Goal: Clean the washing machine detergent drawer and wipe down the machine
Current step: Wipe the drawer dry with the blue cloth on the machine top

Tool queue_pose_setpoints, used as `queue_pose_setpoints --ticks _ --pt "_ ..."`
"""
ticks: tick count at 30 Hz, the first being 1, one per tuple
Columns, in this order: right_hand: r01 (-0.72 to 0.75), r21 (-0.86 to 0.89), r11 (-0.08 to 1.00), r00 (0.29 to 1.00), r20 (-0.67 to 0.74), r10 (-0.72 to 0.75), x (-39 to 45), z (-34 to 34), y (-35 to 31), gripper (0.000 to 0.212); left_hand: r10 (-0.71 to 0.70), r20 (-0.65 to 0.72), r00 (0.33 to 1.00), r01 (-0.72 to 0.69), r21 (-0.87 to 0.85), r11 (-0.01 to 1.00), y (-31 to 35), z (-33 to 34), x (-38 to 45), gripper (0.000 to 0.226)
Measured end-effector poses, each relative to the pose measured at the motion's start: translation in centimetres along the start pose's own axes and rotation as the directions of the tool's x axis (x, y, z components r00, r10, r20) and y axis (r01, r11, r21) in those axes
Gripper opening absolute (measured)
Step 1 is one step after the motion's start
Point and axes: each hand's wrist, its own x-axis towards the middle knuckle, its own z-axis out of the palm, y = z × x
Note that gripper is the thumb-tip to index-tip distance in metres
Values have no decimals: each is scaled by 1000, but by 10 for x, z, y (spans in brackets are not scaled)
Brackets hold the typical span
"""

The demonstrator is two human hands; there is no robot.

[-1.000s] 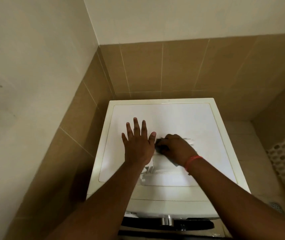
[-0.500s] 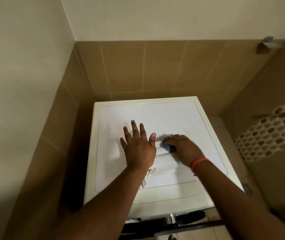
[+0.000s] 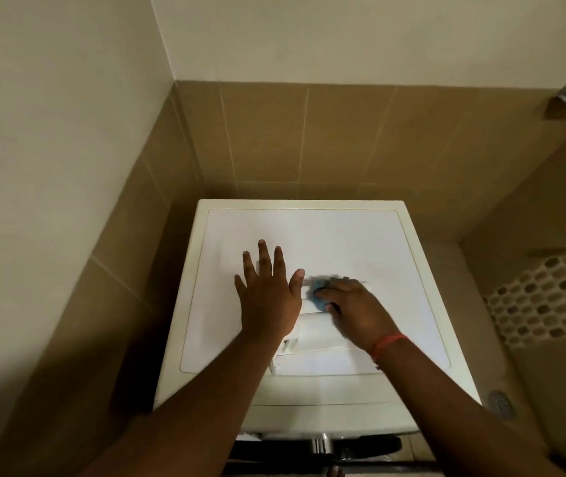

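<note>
The right hand [image 3: 353, 306], gripping a blue cloth [image 3: 319, 292], has slid back along the drawer [image 3: 322, 339] lying on the washing machine [image 3: 412, 270]. The left hand [image 3: 269, 297] stays flat, fingers spread. Scrubbing is ongoing.

Just the one camera here, sitting on the person's head and looking forward and steeply down, so there's no second view sharing anything with it. It's pointing into a tiled corner, with the washing machine [image 3: 309, 235] top sitting in the lower middle of the shot and the back wall filling the upper half. Wide-angle lens, so the wall lines are bending outward toward the edges. It's hanging close above the machine: both forearms are coming in from the bottom edge, the left hand [image 3: 269, 297] and right hand [image 3: 357, 309] landing near the middle. Off to the right edge it's catching a strip of mosaic tile [image 3: 546, 297] and a floor drain [image 3: 500, 404].
</note>
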Motion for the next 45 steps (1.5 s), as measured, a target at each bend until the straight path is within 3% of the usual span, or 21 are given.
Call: queue_pose_setpoints --ticks 3,8,12,17,22,26,29,33,35,39,42,45 --pt "-37 39 999 997 -70 40 -23 -7 9 30 -17 -1 1000 17 41 999 2 -1 1 79" --pt "234 101 967 971 20 -237 -43 21 -24 38 -17 3 1000 17 2 1000 3 2 3 77" --pt "365 -39 930 931 43 -363 -44 2 17 27 -12 -5 1000 12 -7 1000 2 3 2 76" --pt "232 -82 969 973 41 -229 -47 -24 55 23 6 -13 1000 -6 -18 1000 1 5 3 73" --pt "306 -10 952 951 58 -305 -12 19 3 39 -32 49 998 32 7 999 3 3 4 69" --pt "355 1 935 928 124 -352 -5 13 10 34 -35 55 998 33 37 999 5 1 2 77" --pt "271 -42 962 962 56 -269 -13 -11 53 29 -32 49 998 31 27 999 4 2 4 79" --pt "-62 -92 994 998 25 64 -14 -20 78 46 -21 50 999 19 29 999 2 5 5 81" --pt "-72 -77 994 997 36 75 1 -11 67 43 -18 47 999 16 32 999 2 6 6 81" --pt "-11 5 1000 968 250 9 52 6 17 14 -15 43 999 14 33 999 3 7 6 80" --pt "-114 121 986 870 492 40 79 5 -11 19 -26 38 999 26 22 999 3 7 6 79" --pt "-20 33 999 768 640 -6 97 -12 5 23 -23 31 999 23 17 1000 1 7 6 79"
